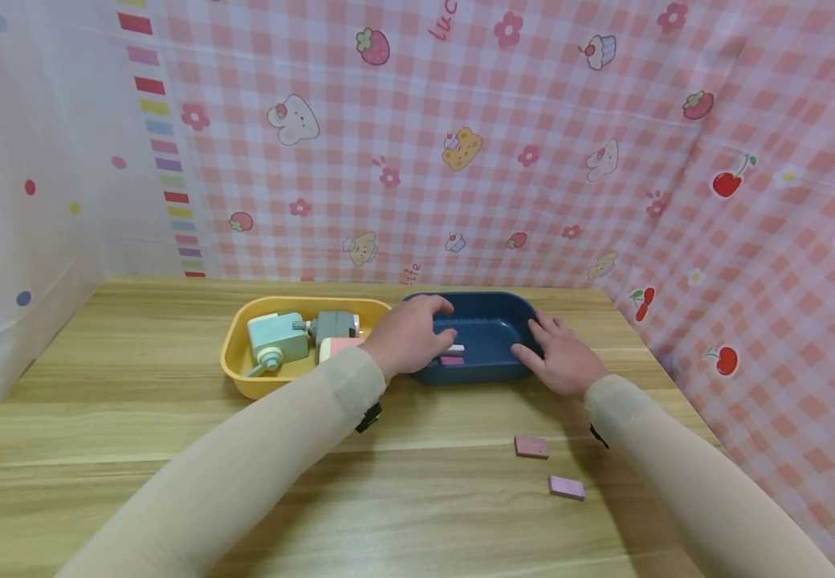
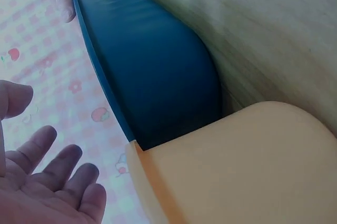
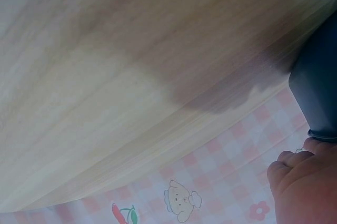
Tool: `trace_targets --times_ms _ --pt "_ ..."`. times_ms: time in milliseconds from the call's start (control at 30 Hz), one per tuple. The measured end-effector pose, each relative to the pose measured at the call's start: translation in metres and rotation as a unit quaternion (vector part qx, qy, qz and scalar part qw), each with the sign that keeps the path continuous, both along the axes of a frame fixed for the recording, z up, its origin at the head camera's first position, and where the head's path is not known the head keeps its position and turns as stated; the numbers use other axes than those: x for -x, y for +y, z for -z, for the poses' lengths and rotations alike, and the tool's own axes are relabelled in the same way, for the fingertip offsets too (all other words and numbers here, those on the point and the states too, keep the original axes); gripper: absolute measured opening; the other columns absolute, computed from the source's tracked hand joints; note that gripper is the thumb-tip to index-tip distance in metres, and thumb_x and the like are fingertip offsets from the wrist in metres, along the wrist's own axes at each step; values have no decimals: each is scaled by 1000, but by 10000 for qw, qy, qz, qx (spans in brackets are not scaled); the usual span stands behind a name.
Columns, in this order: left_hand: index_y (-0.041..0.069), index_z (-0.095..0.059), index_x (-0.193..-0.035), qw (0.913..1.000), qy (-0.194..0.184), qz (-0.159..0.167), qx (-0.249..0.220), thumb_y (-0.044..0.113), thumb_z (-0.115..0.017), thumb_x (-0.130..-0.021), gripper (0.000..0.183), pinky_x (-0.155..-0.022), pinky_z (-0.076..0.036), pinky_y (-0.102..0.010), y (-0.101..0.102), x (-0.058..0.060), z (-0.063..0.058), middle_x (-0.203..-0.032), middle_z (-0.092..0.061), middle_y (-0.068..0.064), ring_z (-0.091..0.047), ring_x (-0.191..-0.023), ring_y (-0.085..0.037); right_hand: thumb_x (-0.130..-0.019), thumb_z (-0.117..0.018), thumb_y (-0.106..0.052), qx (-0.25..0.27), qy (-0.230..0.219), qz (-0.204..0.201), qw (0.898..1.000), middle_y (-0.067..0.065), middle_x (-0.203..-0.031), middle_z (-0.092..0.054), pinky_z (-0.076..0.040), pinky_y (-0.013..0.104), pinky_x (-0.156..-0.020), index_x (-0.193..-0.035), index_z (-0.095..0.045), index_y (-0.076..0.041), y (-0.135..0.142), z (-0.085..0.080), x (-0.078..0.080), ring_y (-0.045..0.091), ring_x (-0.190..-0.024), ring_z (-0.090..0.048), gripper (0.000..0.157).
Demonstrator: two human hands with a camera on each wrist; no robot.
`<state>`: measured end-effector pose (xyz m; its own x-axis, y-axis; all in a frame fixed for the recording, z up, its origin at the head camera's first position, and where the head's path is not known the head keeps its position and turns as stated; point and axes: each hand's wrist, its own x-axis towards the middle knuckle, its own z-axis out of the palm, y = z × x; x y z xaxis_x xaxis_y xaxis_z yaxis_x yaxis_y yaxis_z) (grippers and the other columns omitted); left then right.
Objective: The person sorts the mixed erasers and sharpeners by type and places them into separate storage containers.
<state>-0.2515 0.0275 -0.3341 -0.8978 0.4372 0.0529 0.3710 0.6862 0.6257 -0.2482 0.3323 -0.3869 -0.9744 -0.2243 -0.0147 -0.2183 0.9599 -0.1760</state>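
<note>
My left hand (image 1: 406, 333) hangs over the left end of a dark blue plastic tray (image 1: 486, 373), its fingers spread loosely with nothing between them. In the left wrist view the same palm (image 2: 47, 187) faces up beside the tray rims. My right hand (image 1: 562, 357) rests at the right rim of the blue tray, thumb and fingertips reaching over the edge. Inside that tray's left end lie a white block (image 1: 454, 349) and a magenta block (image 1: 452, 361), partly behind my left hand. The right wrist view shows the right fingers (image 3: 287, 163) beside the tray's edge.
A yellow tray (image 1: 233, 373) adjoins the blue one on the left. It holds a mint-green toy appliance (image 1: 280, 337), a grey toy piece (image 1: 336, 327) and a pink-and-white piece (image 1: 338, 347). Nearer lie a dusky pink block (image 1: 531, 447) and a lilac block (image 1: 566, 487) on the wooden table (image 1: 417, 498).
</note>
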Motion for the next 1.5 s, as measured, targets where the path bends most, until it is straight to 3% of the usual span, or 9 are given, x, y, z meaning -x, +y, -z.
trace_targets --times_ms 267,500,733,900,1100,1500 --pt "16 -56 -152 9965 615 94 565 42 -64 -104 55 -124 -41 -46 -4 -8 3 -161 -51 -3 -48 -150 -25 -108 -33 -67 5 -23 36 10000 25 -175 -14 -16 66 -129 -164 -26 3 1 1 0 53 -160 -13 90" --pt "14 -50 -157 9852 918 290 1416 51 -64 -102 68 -130 -30 -52 -5 -13 13 -168 -41 -10 -35 -158 -31 -108 -33 -67 34 -19 37 10000 25 -175 -13 -16 66 -129 -164 -26 3 1 0 0 53 -160 -13 90" --pt "11 -35 -165 9779 604 315 1974 58 -64 -100 86 -134 -14 -53 -6 -24 23 -175 -23 -17 -15 -164 -38 -108 -33 -66 47 6 45 10000 24 -175 -14 -17 66 -129 -164 -27 3 0 -1 -1 53 -160 -13 90" --pt "11 -27 -168 9723 383 239 2292 64 -63 -98 95 -135 -11 -52 -7 -32 27 -177 -16 -17 -10 -165 -38 -108 -34 -66 39 -2 24 10000 25 -175 -13 -17 66 -129 -164 -26 4 0 -1 -1 53 -160 -13 90" --pt "12 -25 -169 9646 416 291 2588 70 -61 -96 99 -134 -12 -52 -7 -36 32 -177 -13 -18 -8 -165 -39 -108 -34 -66 39 -25 52 10000 24 -176 -13 -17 66 -129 -165 -25 3 0 -1 -2 53 -160 -13 89" --pt "12 -24 -169 9585 686 287 2751 73 -61 -94 104 -134 -11 -53 -7 -39 40 -177 -12 -19 -7 -165 -40 -107 -33 -68 31 -112 72 9999 24 -176 -12 -15 66 -129 -166 -23 1 -2 -4 -1 53 -160 -12 91"
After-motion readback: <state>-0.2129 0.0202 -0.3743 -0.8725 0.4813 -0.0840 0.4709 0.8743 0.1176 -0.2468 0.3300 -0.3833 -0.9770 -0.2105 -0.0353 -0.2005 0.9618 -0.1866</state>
